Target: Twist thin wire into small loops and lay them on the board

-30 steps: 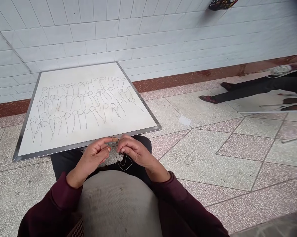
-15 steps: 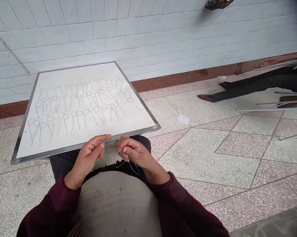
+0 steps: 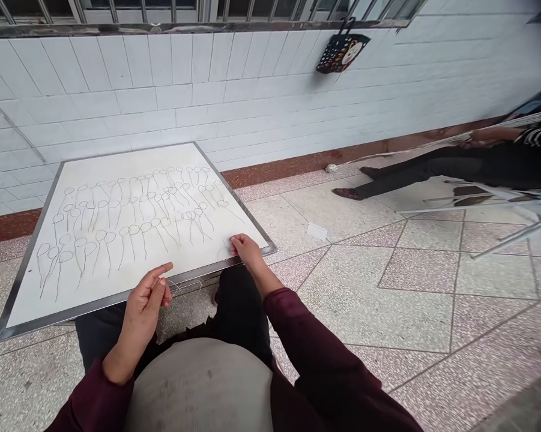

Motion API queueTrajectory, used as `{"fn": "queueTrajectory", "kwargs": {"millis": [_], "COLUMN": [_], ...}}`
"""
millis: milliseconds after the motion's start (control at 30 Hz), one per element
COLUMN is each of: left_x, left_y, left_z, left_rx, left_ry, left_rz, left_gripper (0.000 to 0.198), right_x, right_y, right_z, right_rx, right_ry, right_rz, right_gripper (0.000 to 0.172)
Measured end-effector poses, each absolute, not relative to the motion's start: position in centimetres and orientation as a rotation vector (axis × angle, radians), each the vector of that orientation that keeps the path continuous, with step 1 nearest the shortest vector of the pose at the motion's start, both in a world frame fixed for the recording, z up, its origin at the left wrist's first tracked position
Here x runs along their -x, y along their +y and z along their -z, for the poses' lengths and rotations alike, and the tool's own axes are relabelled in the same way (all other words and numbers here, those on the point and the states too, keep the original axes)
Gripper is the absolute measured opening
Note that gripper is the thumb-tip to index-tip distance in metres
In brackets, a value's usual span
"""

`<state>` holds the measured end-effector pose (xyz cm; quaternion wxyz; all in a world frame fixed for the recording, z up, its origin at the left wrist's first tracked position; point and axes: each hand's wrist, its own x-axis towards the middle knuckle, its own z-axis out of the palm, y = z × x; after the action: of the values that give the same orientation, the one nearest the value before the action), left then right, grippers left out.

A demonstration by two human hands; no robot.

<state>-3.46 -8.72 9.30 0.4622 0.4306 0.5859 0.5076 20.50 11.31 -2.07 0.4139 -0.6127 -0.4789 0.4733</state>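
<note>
My left hand (image 3: 145, 300) is closed in a pinch just in front of the board's near edge. From its fingertips a thin, pale strand (image 3: 187, 284) trails to the right in a loose curve. My right hand (image 3: 247, 249) is over the front right corner of the white board (image 3: 130, 163), thumb and fingers pressed together. Beside those fingertips a faint thin loop (image 3: 224, 251) shows against the board; its details are hard to make out. Several thin looped strands (image 3: 110, 237), each a small ring with a long tail, lie in rough rows on the board.
The metal-framed board sits over my knees, near a tiled wall (image 3: 130, 114). A dark patterned bag (image 3: 342, 53) hangs below barred windows. On the speckled floor lies a white paper (image 3: 317, 232). At the right another person's legs (image 3: 414, 171) stretch out beside metal bars.
My right hand has moved away from my left, forward and right onto the board's corner. A strand now trails from my left hand. The view has tilted up, showing the windows and whole bag.
</note>
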Motion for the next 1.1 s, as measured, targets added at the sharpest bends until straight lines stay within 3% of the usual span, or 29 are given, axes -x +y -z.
{"fn": "queueTrajectory", "kwargs": {"millis": [167,300,433,533,767,1100], "left_x": [3.4,3.5,3.4,3.3,3.8,3.4], "left_y": [-8.7,-8.7,-8.6,-8.8,-9.2,-9.4], "left_z": [-9.5,-9.4,-9.4,-9.5,-9.2,-8.1], "left_rx": [-1.084,-1.117,-1.145,-1.153,-0.862,-0.594], "left_ry": [1.477,1.444,1.420,1.395,1.182,0.972], "left_rz": [-1.260,-1.263,-1.264,-1.255,-1.404,-1.212], "left_gripper": [0.041,0.039,0.039,0.040,0.046,0.038], "right_x": [-20.9,-19.6,-16.6,-14.4,-13.0,-12.9], "right_y": [11.0,7.2,1.1,-2.0,-2.8,-3.2], "right_z": [1.3,-1.9,-5.9,-7.5,-8.0,-8.8], "right_rx": [1.586,1.522,0.953,0.887,0.941,0.911], "right_ry": [-1.235,-1.316,-1.582,-1.570,-1.358,-1.571], "right_rz": [-1.164,-1.130,-1.673,-1.804,-1.709,-1.548], "right_gripper": [0.012,0.023,0.035,0.031,0.031,0.027]}}
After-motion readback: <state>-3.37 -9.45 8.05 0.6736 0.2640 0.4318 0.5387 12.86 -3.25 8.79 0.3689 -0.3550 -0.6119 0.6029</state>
